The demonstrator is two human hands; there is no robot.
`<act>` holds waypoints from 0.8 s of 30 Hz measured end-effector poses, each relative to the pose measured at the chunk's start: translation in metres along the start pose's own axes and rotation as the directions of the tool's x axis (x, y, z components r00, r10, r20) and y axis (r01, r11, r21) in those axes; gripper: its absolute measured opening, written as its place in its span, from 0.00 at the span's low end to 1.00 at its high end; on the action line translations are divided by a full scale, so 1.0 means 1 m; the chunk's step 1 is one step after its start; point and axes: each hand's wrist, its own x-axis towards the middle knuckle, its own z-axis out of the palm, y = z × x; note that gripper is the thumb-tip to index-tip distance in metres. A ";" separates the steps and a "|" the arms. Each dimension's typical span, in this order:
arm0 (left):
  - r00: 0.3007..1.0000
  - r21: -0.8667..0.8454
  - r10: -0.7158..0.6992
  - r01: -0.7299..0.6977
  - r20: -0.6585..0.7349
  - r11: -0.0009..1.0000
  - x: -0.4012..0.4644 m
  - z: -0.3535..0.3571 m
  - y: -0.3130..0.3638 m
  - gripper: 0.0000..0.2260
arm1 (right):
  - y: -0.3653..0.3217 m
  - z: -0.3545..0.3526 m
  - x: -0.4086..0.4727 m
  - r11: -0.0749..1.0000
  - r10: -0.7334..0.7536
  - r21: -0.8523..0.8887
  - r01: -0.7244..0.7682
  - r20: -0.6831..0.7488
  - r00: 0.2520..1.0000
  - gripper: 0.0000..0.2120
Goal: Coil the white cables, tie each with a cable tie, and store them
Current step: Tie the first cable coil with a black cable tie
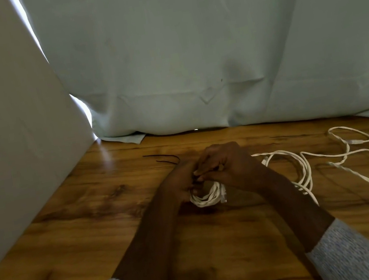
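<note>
Coil (209, 196): held at frame centre just above the surface (110, 225), hanging at 6 o'clock below the knuckles.
Hands: left hand (180, 182) and right hand (226, 164) are pressed together, both clamped on the coil's top.
Tie (162, 157): black, at 11 o'clock, nearer the left hand.
Loose cables (342, 157): sprawled at 3 o'clock.
</note>
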 end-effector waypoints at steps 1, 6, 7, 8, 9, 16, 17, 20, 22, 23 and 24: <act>1.000 -0.004 -0.015 0.015 0.000 1.000 0.002 -0.002 -0.001 0.25 | -0.001 0.000 0.000 0.999 0.001 -0.041 -0.001 0.016 1.000 0.08; 0.995 -0.096 -0.072 0.066 -0.066 0.993 -0.004 0.003 0.004 0.21 | -0.007 0.005 0.003 0.954 -0.033 -0.296 0.037 0.019 0.999 0.06; 0.993 -0.125 -0.079 0.067 -0.089 0.990 -0.005 0.003 0.004 0.21 | -0.008 0.008 0.004 0.926 -0.045 -0.373 0.048 0.016 0.999 0.07; 0.990 -0.158 -0.088 0.070 -0.110 0.985 -0.006 0.004 0.004 0.20 | -0.008 0.010 0.005 0.898 -0.056 -0.436 0.057 0.016 0.998 0.08; 0.988 -0.180 -0.094 0.070 -0.126 0.981 -0.006 0.002 0.003 0.20 | -0.008 0.012 0.005 0.881 -0.062 -0.469 0.058 0.007 0.998 0.08; 0.896 0.278 0.341 -0.264 -0.284 0.924 0.002 0.012 0.002 0.08 | 0.000 0.007 0.003 0.922 0.388 0.162 -0.353 -0.426 0.818 0.04; 0.869 0.309 0.420 -0.336 -0.263 0.890 0.003 0.012 0.002 0.08 | 0.003 0.002 0.002 0.886 0.461 0.253 -0.387 -0.407 0.789 0.03; 0.844 0.343 0.511 -0.436 -0.165 0.832 0.000 0.011 0.002 0.10 | 0.004 -0.004 -0.003 0.790 0.581 0.432 -0.435 -0.302 0.756 0.03; 0.843 0.356 0.523 -0.452 -0.130 0.818 -0.002 0.011 0.000 0.12 | 0.005 -0.003 -0.004 0.749 0.621 0.479 -0.457 -0.266 0.737 0.02; 0.841 0.345 0.526 -0.460 -0.126 0.818 -0.002 0.010 0.000 0.12 | 0.006 -0.003 -0.004 0.726 0.640 0.506 -0.465 -0.251 0.726 0.02; 0.843 0.323 0.523 -0.463 -0.128 0.825 -0.003 0.010 0.000 0.12 | 0.005 -0.002 -0.004 0.701 0.658 0.538 -0.468 -0.237 0.714 0.03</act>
